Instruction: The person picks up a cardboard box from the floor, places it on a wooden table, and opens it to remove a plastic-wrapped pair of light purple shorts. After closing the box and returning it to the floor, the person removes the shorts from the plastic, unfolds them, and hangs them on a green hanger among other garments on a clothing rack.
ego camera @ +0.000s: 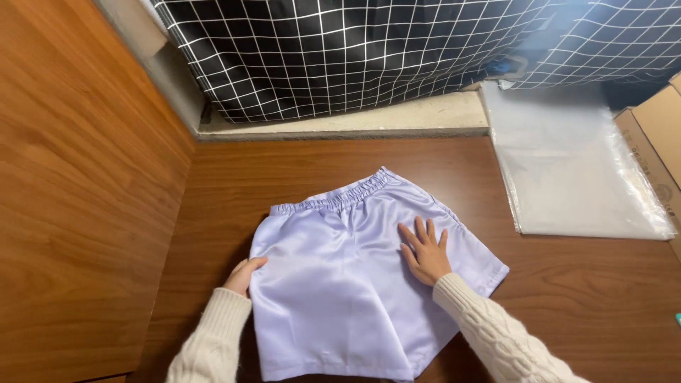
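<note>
A pair of pale lilac shorts [355,284] lies flat on a brown wood-grain table [582,298], near the centre of the surface. The fabric is smooth and satiny, with a soft sheen. The waistband [340,198] is gathered elastic and points toward 12 o'clock; the two leg openings fan out toward 5 and 7 o'clock.

The right hand [425,252] rests palm-down on the shorts, fingers spread wide and pointing to 12 o'clock. It holds nothing; it presses the cloth flat on the right leg panel, just below the waistband. The shorts extend from this hand mostly toward 9 o'clock.

The left hand [245,275] sits at the left hem of the shorts, at 9 o'clock of the garment. Its fingers curl at the fabric edge, touching it; whether they pinch the cloth cannot be determined. The shorts lie at 3 o'clock from this hand.

Both arms wear cream cable-knit sleeves [496,333], thick and ribbed.

At 2 o'clock of the shorts, well apart, lies a stack of clear, glossy plastic bags [574,170]. A cardboard box [656,135] stands just beside it at 3 o'clock. At 12 o'clock hangs a black cloth with a white grid [340,50], above a pale stone-like ledge [369,120]. A wood-grain panel [78,191] rises at 9 o'clock.
</note>
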